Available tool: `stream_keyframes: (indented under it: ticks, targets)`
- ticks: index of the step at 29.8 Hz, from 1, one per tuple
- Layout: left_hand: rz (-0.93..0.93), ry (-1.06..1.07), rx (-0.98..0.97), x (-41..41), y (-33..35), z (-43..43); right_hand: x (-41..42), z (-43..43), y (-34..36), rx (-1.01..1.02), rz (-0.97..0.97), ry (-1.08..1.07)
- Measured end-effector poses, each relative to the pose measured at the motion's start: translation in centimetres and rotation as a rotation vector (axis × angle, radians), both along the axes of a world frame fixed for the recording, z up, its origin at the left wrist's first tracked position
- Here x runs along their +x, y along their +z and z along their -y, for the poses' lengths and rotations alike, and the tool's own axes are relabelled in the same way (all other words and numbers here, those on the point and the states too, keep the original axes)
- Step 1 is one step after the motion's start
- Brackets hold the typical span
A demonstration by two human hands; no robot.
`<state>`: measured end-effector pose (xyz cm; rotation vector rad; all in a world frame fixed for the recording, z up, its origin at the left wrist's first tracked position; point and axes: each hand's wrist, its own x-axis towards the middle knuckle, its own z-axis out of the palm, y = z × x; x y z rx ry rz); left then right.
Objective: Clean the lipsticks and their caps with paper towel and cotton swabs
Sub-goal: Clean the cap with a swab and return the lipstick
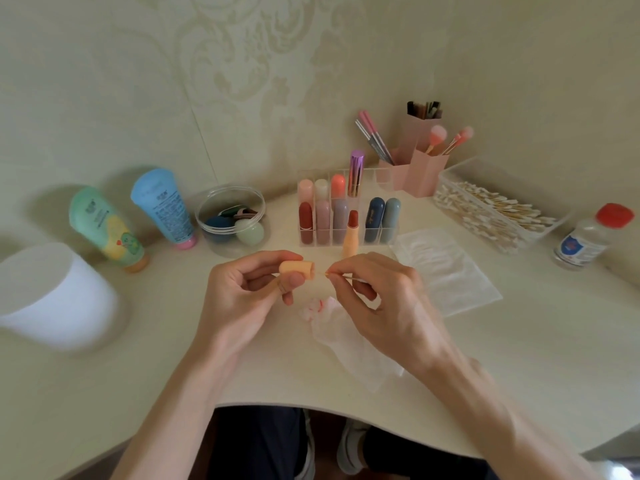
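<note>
My left hand [242,292] holds an orange lipstick cap [298,269] sideways, its open end facing right. My right hand [377,299] pinches a cotton swab [353,279], whose tip points at the cap's opening. The cap's open lipstick [351,235], with an orange base and a red bullet, stands upright just beyond my hands. Under my hands lies a crumpled paper towel [346,337] with red stains. A clear organizer [346,216] behind holds several capped lipsticks.
A clear box of cotton swabs [491,216] and a red-capped bottle [588,237] are at the right, with a flat towel sheet [446,268] between. Pink brush holders [415,164] stand at the back. At the left are two tubes [138,220], a sponge jar [230,220] and a white bin [52,292].
</note>
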<state>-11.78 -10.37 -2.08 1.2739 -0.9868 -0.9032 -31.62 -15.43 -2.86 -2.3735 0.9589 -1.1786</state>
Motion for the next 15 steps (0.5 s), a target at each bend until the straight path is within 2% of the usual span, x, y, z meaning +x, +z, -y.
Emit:
stream_keyframes:
  ticks: [4,8,11,15]
  targets:
    - [-0.009,0.009,0.01,-0.18,0.1,0.08,-0.21,0.12,0.16,0.073,-0.007,0.064]
    - [0.024,-0.018,0.018,-0.11,-0.07,0.03,-0.62,0.25,0.59,0.173,0.071,0.091]
    - [0.03,-0.029,0.013,-0.17,0.04,-0.02,-0.55,0.39,0.37,0.161,0.105,0.031]
    - [0.02,-0.013,0.021,-0.04,0.14,-0.05,-0.38,0.42,-0.09,0.126,0.034,-0.005]
